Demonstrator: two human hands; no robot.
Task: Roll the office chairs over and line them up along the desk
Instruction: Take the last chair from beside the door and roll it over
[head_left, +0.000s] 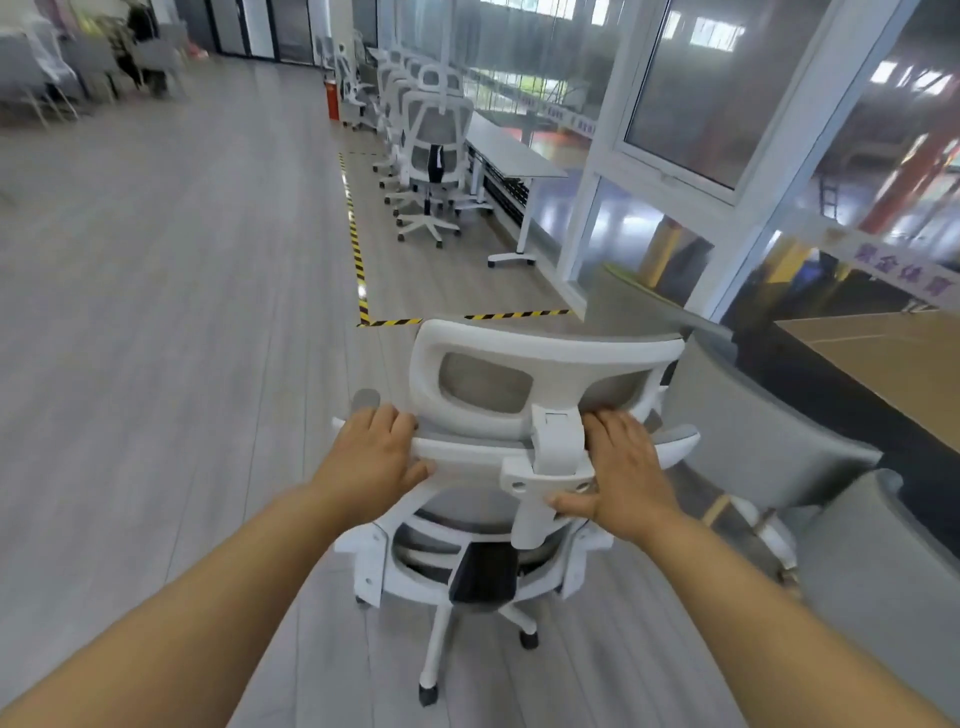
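Observation:
A white office chair (519, 358) with grey mesh stands right in front of me on its castors, its back toward me. My left hand (376, 457) grips the left end of the backrest's top edge. My right hand (626, 470) grips the same edge just right of the headrest post. Ahead, a long white desk (511, 150) runs along the glass wall, with a row of several matching white chairs (434, 156) lined up on its left side.
Yellow-black floor tape (356, 244) marks the zone around the desk. Grey round seats (758, 431) stand close on my right. A red post (331, 101) stands near the far chairs. Open wood floor (156, 312) stretches to the left.

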